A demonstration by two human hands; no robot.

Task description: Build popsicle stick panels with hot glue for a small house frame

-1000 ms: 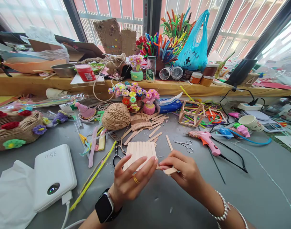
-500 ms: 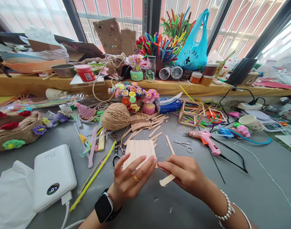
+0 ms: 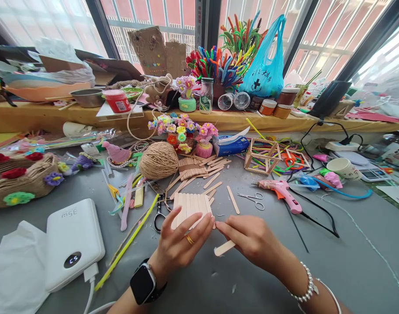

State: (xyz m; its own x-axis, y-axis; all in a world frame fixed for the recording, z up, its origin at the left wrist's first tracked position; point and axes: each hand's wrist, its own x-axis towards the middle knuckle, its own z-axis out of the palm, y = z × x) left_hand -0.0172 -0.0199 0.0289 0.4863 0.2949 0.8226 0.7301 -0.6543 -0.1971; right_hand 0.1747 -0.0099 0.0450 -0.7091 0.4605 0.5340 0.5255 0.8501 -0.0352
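A panel of craft sticks laid side by side [image 3: 193, 203] is held by my left hand [image 3: 181, 240], its fingers stretched across the near edge. The thumb is hidden. My right hand [image 3: 252, 237] grips a single craft stick [image 3: 225, 248], whose rounded end sticks out to the left below the fingers, with a whitish bit at its tip. The right fingertips are at the lower right corner of the panel. Another loose craft stick [image 3: 232, 199] lies on the table just beyond my right hand, beside small scissors [image 3: 252, 199].
Behind the panel are a pile of craft sticks [image 3: 193, 170] and a twine ball [image 3: 158, 160]. A pink glue gun [image 3: 284, 195] with its black cord lies to the right. At left sit a white power bank [image 3: 75, 244] and a flower-trimmed basket [image 3: 22, 181]. Black-handled scissors [image 3: 158, 216] lie behind my left hand.
My right hand has shifted slightly left and down, and the gripped stick's end with it. More of the loose stick beyond it shows. The left hand and panel have barely moved.
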